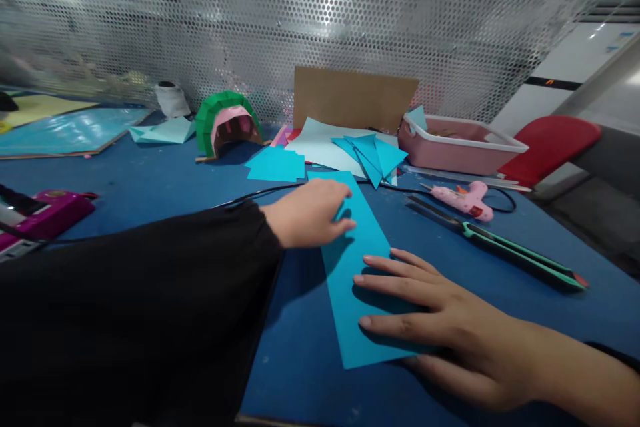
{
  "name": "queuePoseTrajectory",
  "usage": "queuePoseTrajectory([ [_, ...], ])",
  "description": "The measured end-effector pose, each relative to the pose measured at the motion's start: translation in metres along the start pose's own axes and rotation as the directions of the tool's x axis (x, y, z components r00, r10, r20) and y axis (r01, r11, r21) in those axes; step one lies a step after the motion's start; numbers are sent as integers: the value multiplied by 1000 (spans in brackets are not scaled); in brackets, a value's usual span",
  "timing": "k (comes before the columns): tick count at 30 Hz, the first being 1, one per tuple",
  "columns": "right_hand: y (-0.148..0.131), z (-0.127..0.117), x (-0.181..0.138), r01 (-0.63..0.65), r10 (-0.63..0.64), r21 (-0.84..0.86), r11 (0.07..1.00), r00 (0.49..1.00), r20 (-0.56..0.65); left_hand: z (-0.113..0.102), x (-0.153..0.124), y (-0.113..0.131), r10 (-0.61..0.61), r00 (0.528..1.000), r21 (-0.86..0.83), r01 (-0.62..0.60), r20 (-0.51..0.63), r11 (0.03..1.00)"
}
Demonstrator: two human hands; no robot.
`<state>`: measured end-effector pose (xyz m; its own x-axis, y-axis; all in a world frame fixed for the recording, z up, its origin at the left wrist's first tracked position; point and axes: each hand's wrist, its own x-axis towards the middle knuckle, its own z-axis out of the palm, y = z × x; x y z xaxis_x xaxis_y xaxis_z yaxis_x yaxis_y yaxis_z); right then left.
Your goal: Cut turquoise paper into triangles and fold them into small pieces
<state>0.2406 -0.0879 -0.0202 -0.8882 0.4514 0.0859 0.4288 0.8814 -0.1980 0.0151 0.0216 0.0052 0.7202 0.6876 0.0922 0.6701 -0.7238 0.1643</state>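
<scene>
A long blue paper strip [357,260] lies mid-frame on the table [165,180]. The left hand [310,212] presses its upper end, fingers flat and released; the right hand [440,320] lies spread open on its lower end.

Two bare hands, one long black sleeve in full view

The left hand [310,213] comes out of a loose black sleeve [150,307] of plain, matte cloth with no print, buttons or cuff band to be seen; it is wide, covers the whole forearm and ends at the wrist in a soft, slightly gathered edge. The right hand [440,320] is bare past the wrist, with only a thin dark strip of sleeve showing at the frame's right edge. No rings, watch or gloves show, and the fingernails are short and unpainted.
</scene>
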Motion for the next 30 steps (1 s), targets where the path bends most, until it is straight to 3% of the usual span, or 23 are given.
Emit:
queuePoseTrajectory([
  [2, -1, 0, 0, 0, 0, -20, 1000, 1000, 2, 3, -19, 11, 128, 991, -29, -127, 35, 991],
  [5, -2, 0, 1, 11, -10, -55, 998, 1000, 7, 7, -34, 17, 190, 981, -47, -188, 47, 981],
  [9, -2, -1, 3, 20, -19, -86, 996, 1000, 17, 11, -33, 14, 264, 961, -72, -259, 80, 963],
  [30, 0, 1, 4, 11, -12, -25, 1000, 1000, -17, 16, -33, 17, 253, 957, -73, -245, 144, 967],
])
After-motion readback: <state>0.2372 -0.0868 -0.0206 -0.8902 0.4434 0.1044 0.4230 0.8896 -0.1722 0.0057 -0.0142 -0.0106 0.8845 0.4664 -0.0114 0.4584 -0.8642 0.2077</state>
